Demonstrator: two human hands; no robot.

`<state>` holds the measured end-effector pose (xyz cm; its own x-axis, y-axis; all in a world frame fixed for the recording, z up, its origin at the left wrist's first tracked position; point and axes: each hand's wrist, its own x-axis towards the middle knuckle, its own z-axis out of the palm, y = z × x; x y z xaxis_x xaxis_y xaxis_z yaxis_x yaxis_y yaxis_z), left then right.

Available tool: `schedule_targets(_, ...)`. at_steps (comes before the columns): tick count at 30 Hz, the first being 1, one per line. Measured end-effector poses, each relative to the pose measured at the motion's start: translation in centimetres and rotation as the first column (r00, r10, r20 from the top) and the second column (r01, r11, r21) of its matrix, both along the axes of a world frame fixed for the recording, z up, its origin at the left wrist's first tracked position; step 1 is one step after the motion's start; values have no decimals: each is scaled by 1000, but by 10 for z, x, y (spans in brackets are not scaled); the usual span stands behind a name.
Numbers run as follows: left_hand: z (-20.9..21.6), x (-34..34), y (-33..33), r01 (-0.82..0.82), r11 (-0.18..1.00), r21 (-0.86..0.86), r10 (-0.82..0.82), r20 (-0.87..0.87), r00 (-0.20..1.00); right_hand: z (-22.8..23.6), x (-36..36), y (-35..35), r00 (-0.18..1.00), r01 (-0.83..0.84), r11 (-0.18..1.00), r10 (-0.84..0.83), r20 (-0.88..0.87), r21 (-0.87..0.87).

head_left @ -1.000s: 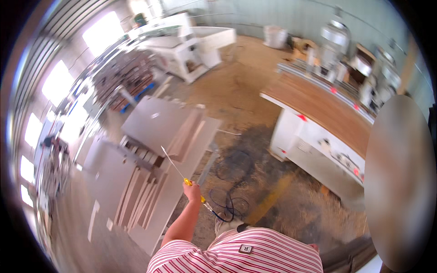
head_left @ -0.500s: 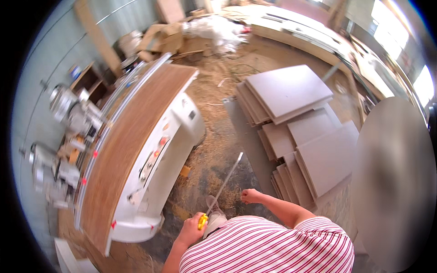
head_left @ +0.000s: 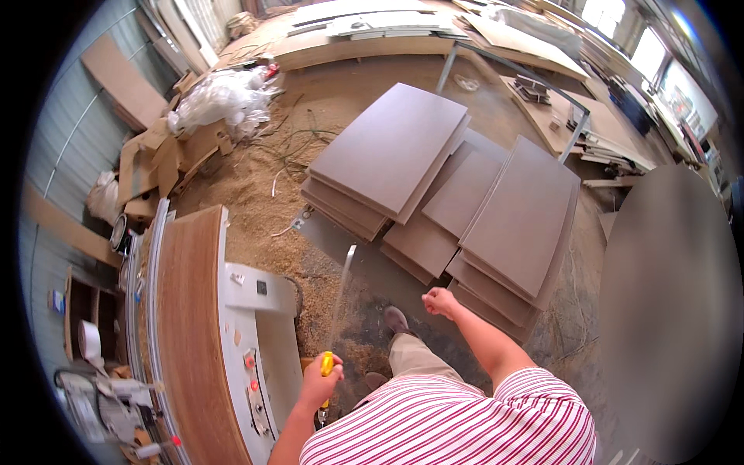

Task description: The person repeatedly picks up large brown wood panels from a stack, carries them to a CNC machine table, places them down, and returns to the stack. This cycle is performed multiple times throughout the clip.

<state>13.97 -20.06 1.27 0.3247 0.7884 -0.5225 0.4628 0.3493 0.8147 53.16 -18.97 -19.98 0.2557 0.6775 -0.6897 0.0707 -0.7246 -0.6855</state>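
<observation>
A person in a red-and-white striped shirt (head_left: 449, 422) looks down at their own two hands in a workshop. The left hand (head_left: 316, 380), low and just left of the middle, is closed around the yellow handle of an air gun (head_left: 327, 364). The gun's long, thin silver nozzle (head_left: 346, 271) points up and away from the body, over the floor between a machine and some boards; its middle part is blurred. A metal fitting shows below the fist.

The right hand (head_left: 440, 302) is held out ahead with its fingers curled in; nothing shows in it. It is near the closest boards, but whether it touches them is hard to tell.

The flat, grey-brown boards (head_left: 391, 147) lie in overlapping piles ahead and to the right, their edges uneven. On the left stands the machine (head_left: 190, 333), with a brown wooden top, a white body and red knobs on its side. Sawdust (head_left: 248, 252) covers the floor beyond it. Farther back on the left are torn cardboard (head_left: 155, 167) and a heap of clear plastic (head_left: 225, 101). One grey shoe (head_left: 395, 318) steps forward between the hands.
</observation>
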Motion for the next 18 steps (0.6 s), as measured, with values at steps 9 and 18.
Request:
schedule_targets(9,-30,32,112,-66,989,-129,60,-50,997,-46,64,258,738,-191,953,-18,675,235)
schedule_targets(18,-39,96,206,34,972,-233,-87,-221,971,-38,94,336,294,-604,781,406,865,-161)
